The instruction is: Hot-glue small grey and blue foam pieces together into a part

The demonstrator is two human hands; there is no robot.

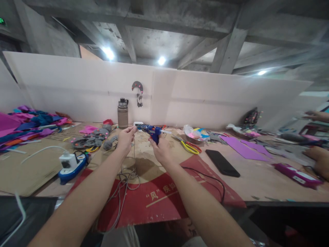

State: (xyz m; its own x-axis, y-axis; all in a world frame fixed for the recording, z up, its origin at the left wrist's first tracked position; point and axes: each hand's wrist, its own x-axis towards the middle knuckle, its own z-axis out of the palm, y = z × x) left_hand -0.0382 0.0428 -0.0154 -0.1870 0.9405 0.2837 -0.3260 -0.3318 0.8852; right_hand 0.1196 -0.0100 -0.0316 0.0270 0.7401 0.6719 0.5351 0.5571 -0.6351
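My right hand (161,148) is wrapped round the handle of a blue hot glue gun (152,130), a clear glue stick (166,132) poking from its rear. The gun points left, its front end close to the fingertips of my left hand (125,138). Those fingers are pinched together on a thin grey cord (134,151), which hangs from them to a loose tangle on the red printed sheet (161,209). What lies right at the fingertips is too small to make out. A dark cable (205,173) runs across the sheet under my right forearm.
On the left are a blue power strip (74,171), grey felt pieces (92,139) and coloured scraps (33,120). A bottle (122,115) stands behind. Yellow-handled scissors (190,147), a black phone (222,163) and purple sheets (244,148) lie right. Another person's hands (320,159) are at the right edge.
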